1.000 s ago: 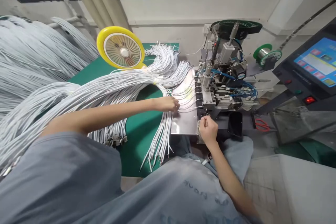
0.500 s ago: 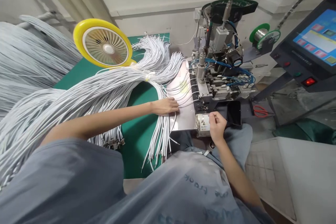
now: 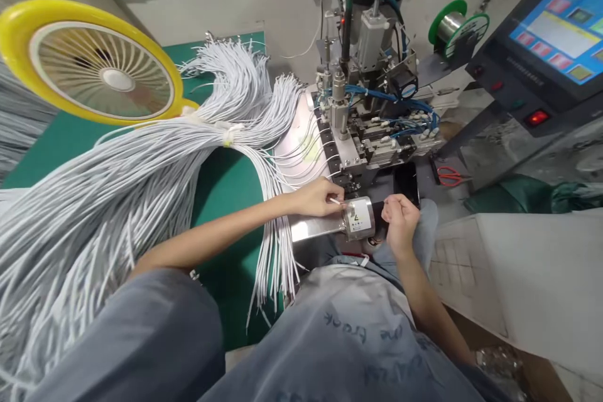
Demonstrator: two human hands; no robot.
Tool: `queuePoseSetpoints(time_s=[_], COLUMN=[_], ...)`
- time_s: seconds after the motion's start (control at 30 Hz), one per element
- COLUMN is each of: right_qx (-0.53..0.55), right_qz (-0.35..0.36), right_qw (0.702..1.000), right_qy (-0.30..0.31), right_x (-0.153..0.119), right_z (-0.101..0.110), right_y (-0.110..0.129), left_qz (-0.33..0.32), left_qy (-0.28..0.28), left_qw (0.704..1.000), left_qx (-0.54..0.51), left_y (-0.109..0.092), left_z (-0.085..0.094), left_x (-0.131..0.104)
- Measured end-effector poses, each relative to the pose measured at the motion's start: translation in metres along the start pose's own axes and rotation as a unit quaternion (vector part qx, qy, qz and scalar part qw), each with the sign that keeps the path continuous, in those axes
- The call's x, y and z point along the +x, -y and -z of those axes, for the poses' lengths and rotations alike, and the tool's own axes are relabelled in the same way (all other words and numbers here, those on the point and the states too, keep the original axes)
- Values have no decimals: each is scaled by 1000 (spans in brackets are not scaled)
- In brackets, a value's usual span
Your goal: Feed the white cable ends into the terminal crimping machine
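My left hand (image 3: 319, 196) is closed in a pinch on a white cable (image 3: 335, 201), whose bare end points right toward a labelled silver container (image 3: 360, 218) at the machine's front. Beside that container, on its right, my right hand (image 3: 401, 218) is curled shut; what its fingers hold, if anything, is hidden. Several white cables run in a row across a metal plate (image 3: 311, 226) into the black slotted edge of the machine (image 3: 346, 154). They come from a large tied bundle of white cables (image 3: 155, 144), whose loose ends hang below my left forearm.
A yellow fan (image 3: 115, 78) stands at the left on the green mat (image 3: 240, 182). Right of the machine are a wire spool (image 3: 451, 26), a control screen (image 3: 560, 38) and red-handled scissors (image 3: 450, 176). A dark phone (image 3: 406, 181) lies behind my right hand.
My left hand has moved right from the loose cables to the silver container, with a cable end now in its fingers. My right hand stays near the container, closed. The view has shifted.
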State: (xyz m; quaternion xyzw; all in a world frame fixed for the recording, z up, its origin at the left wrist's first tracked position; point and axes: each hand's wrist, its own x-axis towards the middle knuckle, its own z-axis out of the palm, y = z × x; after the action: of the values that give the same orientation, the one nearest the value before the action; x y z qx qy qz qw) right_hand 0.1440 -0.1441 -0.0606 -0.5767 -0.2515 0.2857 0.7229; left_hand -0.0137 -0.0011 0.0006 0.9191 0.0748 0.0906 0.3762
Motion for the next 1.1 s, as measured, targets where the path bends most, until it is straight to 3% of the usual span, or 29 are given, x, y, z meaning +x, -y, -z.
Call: queuePoseSetpoints(time_s=[0.13,0.3,0.4,0.57,0.67,0.93,1.1], right_qx=[-21,-64,-110,-98,-92,-158,-202], right_qz=[1,4,21,60,82,90,77], right_qw=[1000,997,994,985,982,978,966], right_qy=[-22,-46,8,129,144,105,140], right_x=[8,11,12,20,25,28,34], right_z=[3,4,-8,-37,-46,-49,-44], right_y=[5,15,21,22,19,17,23], left_qz=[-29,-74,-84,-74,-65,-42,-46], left_qy=[-53,-144,-194,-241,-240,-218,-133], left_qw=[995,984,976,967,968,973,976], left_qx=[-84,-71,-45,-43,-30,67,166], left_y=[14,17,11,9,11,13,9], left_z=[-6,-10,-12,-13,-13,-7,-2], left_x=[11,15,24,30,27,23,21])
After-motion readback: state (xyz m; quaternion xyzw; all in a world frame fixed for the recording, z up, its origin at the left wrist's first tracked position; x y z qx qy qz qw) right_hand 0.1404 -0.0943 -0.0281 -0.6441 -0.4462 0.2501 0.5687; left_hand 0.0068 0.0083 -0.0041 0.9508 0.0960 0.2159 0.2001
